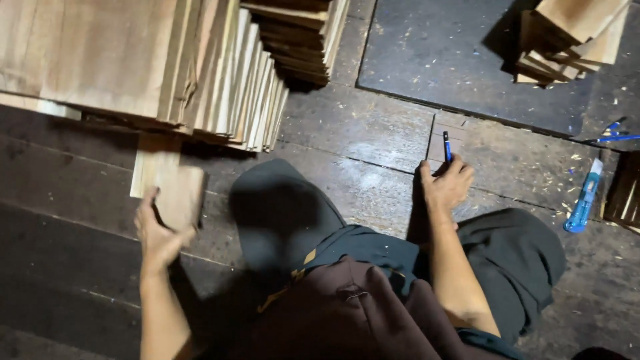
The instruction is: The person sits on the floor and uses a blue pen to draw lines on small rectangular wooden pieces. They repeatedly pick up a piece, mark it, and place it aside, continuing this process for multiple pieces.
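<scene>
A: Entry, left side first. Your left hand (159, 230) grips a small wooden board (168, 187) by its lower edge, thumb on top, fingers wrapped under. The board lies flat on the dark floor (347, 127), just below the big stack of boards (153, 60).

B: Noted. How far along, by what shows?

A: Judged only: that stack and the stack in the far corner (573, 37) look sorted, and wood shavings lie scattered on the right. No mark is legible on the held board, so you seem mid-way, one board out and the rest waiting.

B: Right side?

A: Your right hand (445, 185) pinches a blue pen (447, 147), tip upward, fingers curled tight around it, knuckles resting on the floor past your knee. Arm extended forward, elbow slightly bent. Further right, a blue utility knife (585, 200) lies on the floor, well apart from the hand, untouched.
</scene>
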